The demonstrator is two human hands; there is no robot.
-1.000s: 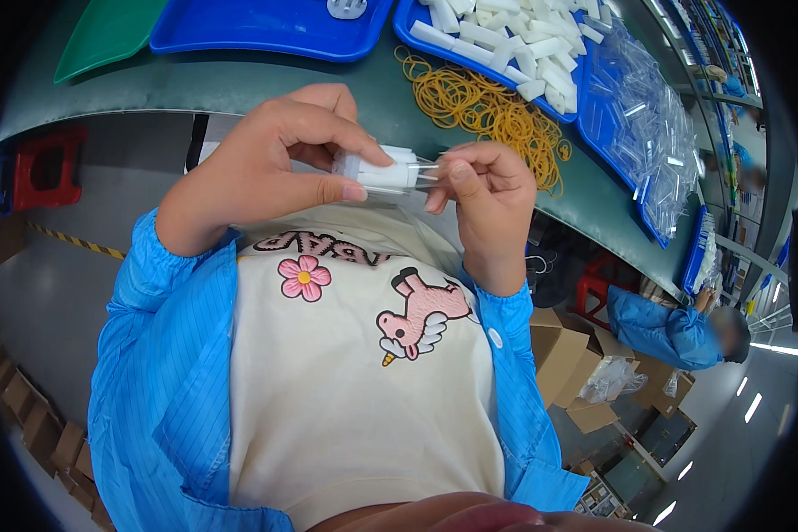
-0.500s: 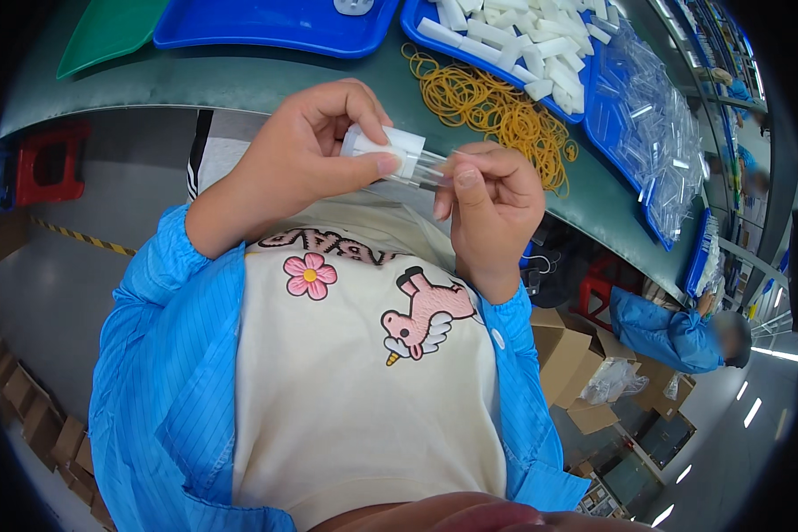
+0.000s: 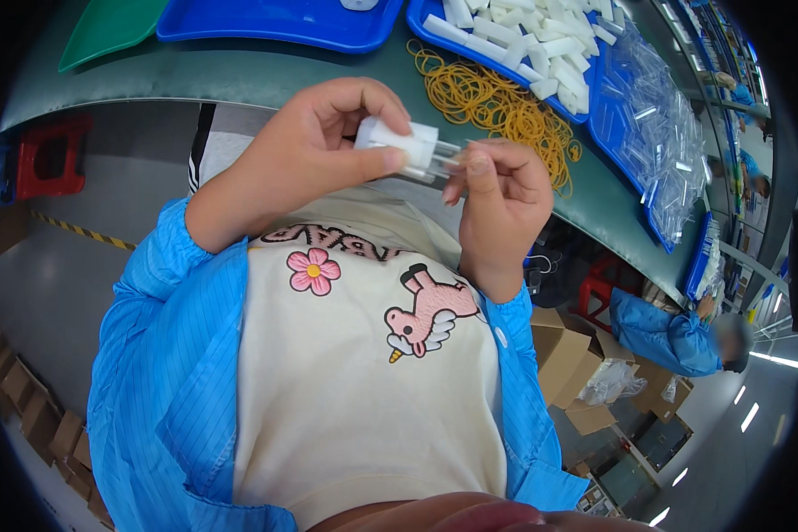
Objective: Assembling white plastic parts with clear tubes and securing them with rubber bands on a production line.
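My left hand (image 3: 315,146) grips a white cylindrical plastic part (image 3: 419,142) between thumb and fingers, above the front edge of the table. Several thin clear pieces (image 3: 446,160), like tubes or strips, stick out of the part's right end. At their far ends is my right hand (image 3: 507,191), thumb and forefinger pinched together on what looks like a clear strip. The fingers hide most of that strip, and its exact shape is blurred.
Behind my right hand lies a pile of yellow rubber bands (image 3: 496,102) on the green tabletop (image 3: 239,75). Beyond are a blue tray of white blocks (image 3: 550,44), a blue tray of clear strips (image 3: 652,133), another blue tray (image 3: 275,27) and a green tray (image 3: 111,35). A co-worker (image 3: 665,332) sits at right.
Both hands and the white part have shifted slightly to the right. The part tilts a little more downward at its right end, and my right fingers stay pinched by the clear pieces.
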